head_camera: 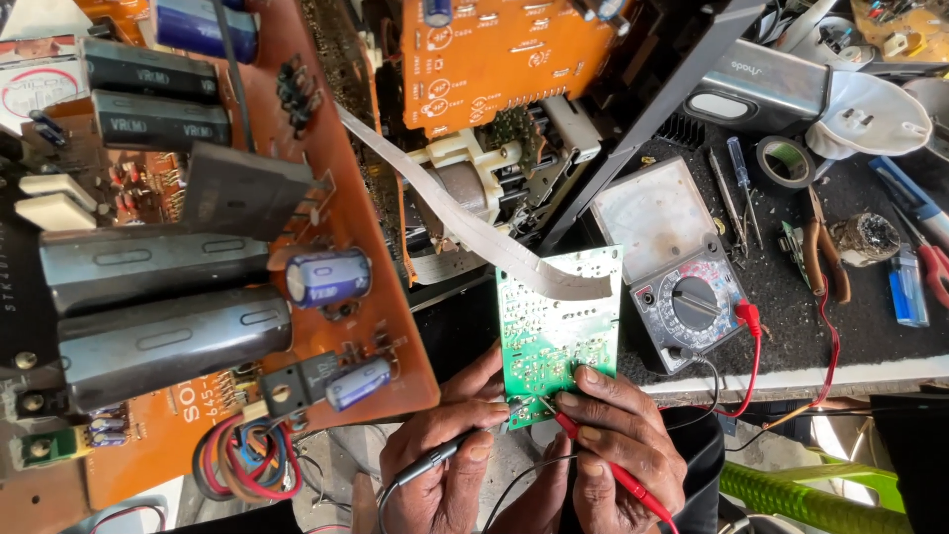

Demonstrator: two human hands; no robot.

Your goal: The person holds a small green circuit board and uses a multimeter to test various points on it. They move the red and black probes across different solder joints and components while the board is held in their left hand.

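Head view: green board point(557, 326) is standing upright just above both hands, long axis running away from the person, its lower edge at the fingertips. Right hand point(618, 445) is pinching the red probe point(603, 465), tip touching the board's lower edge. Left hand point(445, 465) is gripping the black probe point(440, 457), tip at the lower left corner. A grey ribbon point(474, 227) is joining the board's top. Meter point(677, 267) is lying on the bench point(850, 326) to the right; an orange board point(198, 247) is crowding the left.

Green circuit board point(554, 331) held upright, red probe point(603, 460) and black probe point(435, 463) touching it.
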